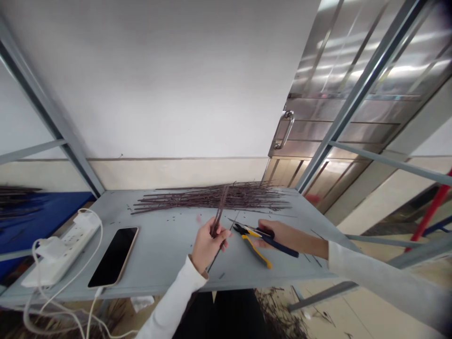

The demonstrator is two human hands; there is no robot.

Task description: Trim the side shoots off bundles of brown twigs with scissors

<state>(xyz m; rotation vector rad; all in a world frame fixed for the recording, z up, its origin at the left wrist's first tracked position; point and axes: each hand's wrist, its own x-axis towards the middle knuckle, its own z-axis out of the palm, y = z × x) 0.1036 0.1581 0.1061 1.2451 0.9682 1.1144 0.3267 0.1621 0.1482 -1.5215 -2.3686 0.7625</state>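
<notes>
Gray table (158, 266), stick pile (247, 195) lying across its far side. Nearer you, your right hand (275, 235) and left hand (207, 241) are closed: right around yellow-and-dark pliers (278, 246), left clamped on a bunch of sticks (221, 209).

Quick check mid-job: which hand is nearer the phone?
Left. The left hand is to the right of the phone, holding dark twigs; the right hand is farther off on that same side, beyond the left hand.
</notes>
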